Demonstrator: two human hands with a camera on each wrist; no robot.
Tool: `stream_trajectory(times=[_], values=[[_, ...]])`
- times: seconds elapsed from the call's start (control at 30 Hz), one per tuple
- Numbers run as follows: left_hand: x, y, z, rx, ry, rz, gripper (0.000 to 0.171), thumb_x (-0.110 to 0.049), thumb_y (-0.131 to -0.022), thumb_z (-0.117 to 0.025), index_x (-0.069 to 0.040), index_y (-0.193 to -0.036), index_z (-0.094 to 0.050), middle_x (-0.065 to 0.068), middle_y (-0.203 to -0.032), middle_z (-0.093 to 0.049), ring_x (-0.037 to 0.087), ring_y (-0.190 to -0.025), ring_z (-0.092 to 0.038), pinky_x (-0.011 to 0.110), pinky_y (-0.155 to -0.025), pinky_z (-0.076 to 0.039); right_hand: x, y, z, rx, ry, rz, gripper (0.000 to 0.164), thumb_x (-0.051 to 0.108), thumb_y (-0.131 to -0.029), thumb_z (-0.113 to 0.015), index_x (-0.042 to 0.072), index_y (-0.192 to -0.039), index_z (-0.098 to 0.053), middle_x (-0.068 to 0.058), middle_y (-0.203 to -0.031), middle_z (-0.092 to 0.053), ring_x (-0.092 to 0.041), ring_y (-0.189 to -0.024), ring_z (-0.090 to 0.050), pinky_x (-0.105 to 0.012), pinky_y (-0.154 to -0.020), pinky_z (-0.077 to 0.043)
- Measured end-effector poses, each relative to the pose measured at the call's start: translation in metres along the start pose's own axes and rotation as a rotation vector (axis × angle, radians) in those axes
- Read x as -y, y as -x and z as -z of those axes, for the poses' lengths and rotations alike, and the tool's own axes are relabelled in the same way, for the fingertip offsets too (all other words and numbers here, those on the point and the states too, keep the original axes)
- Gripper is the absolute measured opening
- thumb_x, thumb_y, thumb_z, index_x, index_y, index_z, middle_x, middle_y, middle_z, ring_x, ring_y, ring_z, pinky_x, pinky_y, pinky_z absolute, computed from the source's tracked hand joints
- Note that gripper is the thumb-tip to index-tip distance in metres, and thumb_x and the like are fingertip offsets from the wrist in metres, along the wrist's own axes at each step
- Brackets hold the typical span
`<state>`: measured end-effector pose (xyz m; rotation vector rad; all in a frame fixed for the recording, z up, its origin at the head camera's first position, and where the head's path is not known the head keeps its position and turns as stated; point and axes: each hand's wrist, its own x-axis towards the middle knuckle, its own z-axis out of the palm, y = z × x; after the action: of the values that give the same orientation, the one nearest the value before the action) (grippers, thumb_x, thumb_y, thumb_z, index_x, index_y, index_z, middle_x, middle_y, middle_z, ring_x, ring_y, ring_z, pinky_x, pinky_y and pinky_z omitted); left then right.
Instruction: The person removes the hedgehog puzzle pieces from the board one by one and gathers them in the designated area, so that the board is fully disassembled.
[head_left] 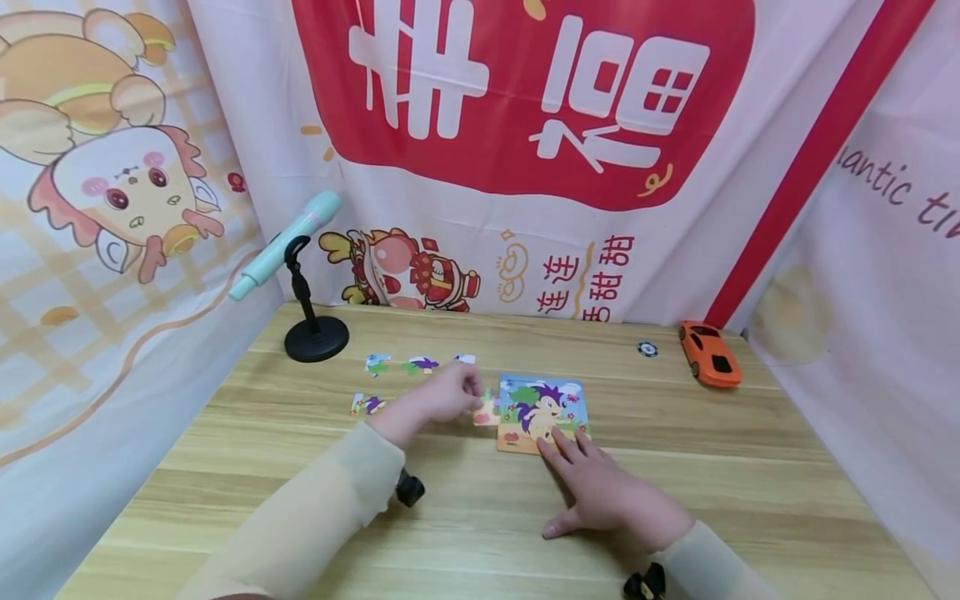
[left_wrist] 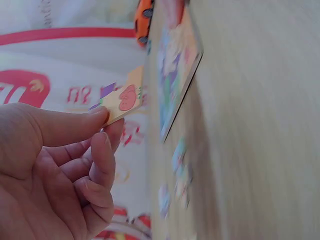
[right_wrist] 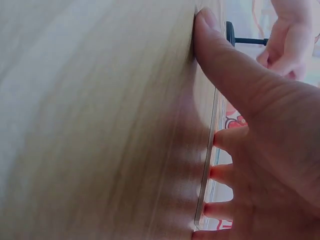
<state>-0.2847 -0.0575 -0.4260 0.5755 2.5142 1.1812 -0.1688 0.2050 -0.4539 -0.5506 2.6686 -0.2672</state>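
My left hand (head_left: 448, 393) pinches a jigsaw piece (left_wrist: 125, 97) between thumb and index finger, its other fingers curled loosely. The piece is pale orange with a red shape and a bit of purple, raised above the table just left of the picture board (head_left: 517, 442). That flat board shows a purple hedgehog on grass under a blue sky. Spread over the board's near right edge, the fingertips of my right hand (head_left: 600, 487) rest on it, with the thumb down on the table. Several loose jigsaw pieces (head_left: 377, 363) lie left of the board, partly behind my left hand.
A black stand (head_left: 317, 340) holds a mint-green microphone (head_left: 288, 242) at the back left of the wooden table (head_left: 712, 475). At the back right are an orange toy car (head_left: 710, 354) and a small round chip (head_left: 647, 349). Printed cloth (head_left: 480, 179) hangs behind.
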Motion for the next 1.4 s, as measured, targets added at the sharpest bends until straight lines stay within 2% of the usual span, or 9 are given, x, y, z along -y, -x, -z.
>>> stream_trajectory(times=[0.17,0.33,0.5,0.63,0.97,1.13,1.23,1.3,1.4], values=[[0.021,0.033,0.037,-0.025,0.029,0.083,0.011,-0.003,-0.085,-0.071,-0.008,-0.09,-0.063,0.007,-0.089,-0.062,0.029,-0.084,-0.062,0.038,-0.072,-0.054,0.0,-0.001,-0.002,-0.004,0.004,-0.003,0.119,0.08,-0.063,-0.064,0.023,-0.159,-0.02,-0.01,-0.164,-0.009,-0.049,-0.144,-0.005,-0.064,-0.11,-0.017],[0.053,0.068,0.071,-0.034,0.017,0.168,0.008,-0.002,-0.087,-0.069,-0.002,-0.092,-0.063,0.009,-0.086,-0.062,0.026,-0.075,-0.061,0.037,-0.068,-0.053,-0.001,-0.001,-0.002,-0.009,0.007,-0.003,0.119,0.081,-0.064,-0.063,0.023,-0.159,-0.02,-0.011,-0.164,-0.009,-0.049,-0.144,-0.005,-0.064,-0.11,-0.018],[0.079,0.096,0.087,-0.018,-0.015,0.234,0.006,0.0,-0.087,-0.068,0.0,-0.089,-0.062,0.008,-0.083,-0.061,0.023,-0.071,-0.058,0.036,-0.065,-0.05,0.0,0.001,0.0,-0.016,0.002,0.001,0.118,0.079,-0.065,-0.065,0.022,-0.158,-0.021,-0.011,-0.164,-0.01,-0.049,-0.144,-0.006,-0.065,-0.109,-0.018],[0.09,0.107,0.09,-0.01,-0.042,0.254,0.005,0.002,-0.086,-0.069,0.001,-0.087,-0.064,0.006,-0.079,-0.06,0.02,-0.068,-0.056,0.033,-0.062,-0.049,0.001,0.001,0.0,-0.013,0.0,-0.002,0.118,0.079,-0.064,-0.065,0.022,-0.158,-0.021,-0.011,-0.164,-0.01,-0.049,-0.144,-0.005,-0.065,-0.109,-0.018],[0.105,0.105,0.087,-0.033,-0.075,0.319,0.009,0.004,-0.084,-0.07,-0.002,-0.081,-0.064,0.005,-0.075,-0.059,0.018,-0.062,-0.053,0.029,-0.058,-0.046,-0.001,0.0,-0.004,-0.018,0.0,0.002,0.12,0.081,-0.063,-0.064,0.024,-0.159,-0.02,-0.01,-0.164,-0.008,-0.048,-0.145,-0.005,-0.064,-0.11,-0.017],[0.105,0.099,0.091,-0.055,-0.101,0.407,0.008,0.002,-0.084,-0.071,-0.004,-0.082,-0.065,0.007,-0.079,-0.061,0.021,-0.07,-0.055,0.031,-0.062,-0.046,-0.001,0.0,-0.004,-0.019,-0.009,0.003,0.12,0.08,-0.063,-0.064,0.024,-0.159,-0.02,-0.01,-0.164,-0.009,-0.048,-0.145,-0.005,-0.065,-0.11,-0.017],[0.091,0.092,0.094,-0.058,-0.138,0.43,0.008,-0.001,-0.084,-0.07,-0.004,-0.084,-0.063,0.008,-0.082,-0.061,0.023,-0.074,-0.055,0.033,-0.064,-0.046,-0.001,-0.001,-0.004,-0.022,-0.01,0.005,0.12,0.081,-0.063,-0.064,0.024,-0.159,-0.02,-0.01,-0.164,-0.008,-0.048,-0.145,-0.005,-0.065,-0.11,-0.017],[0.074,0.084,0.093,-0.051,-0.179,0.419,0.009,-0.004,-0.085,-0.07,-0.006,-0.087,-0.062,0.008,-0.084,-0.061,0.024,-0.077,-0.055,0.034,-0.066,-0.046,-0.001,-0.001,-0.004,-0.023,-0.012,0.003,0.12,0.08,-0.062,-0.064,0.024,-0.159,-0.02,-0.01,-0.164,-0.008,-0.047,-0.145,-0.004,-0.065,-0.11,-0.017],[0.044,0.069,0.085,-0.023,-0.213,0.35,0.009,-0.008,-0.086,-0.072,-0.009,-0.087,-0.063,0.006,-0.086,-0.062,0.023,-0.079,-0.056,0.035,-0.067,-0.046,-0.003,-0.001,-0.004,-0.024,-0.005,0.0,0.12,0.081,-0.062,-0.064,0.025,-0.159,-0.02,-0.01,-0.164,-0.009,-0.047,-0.145,-0.005,-0.065,-0.11,-0.017]])
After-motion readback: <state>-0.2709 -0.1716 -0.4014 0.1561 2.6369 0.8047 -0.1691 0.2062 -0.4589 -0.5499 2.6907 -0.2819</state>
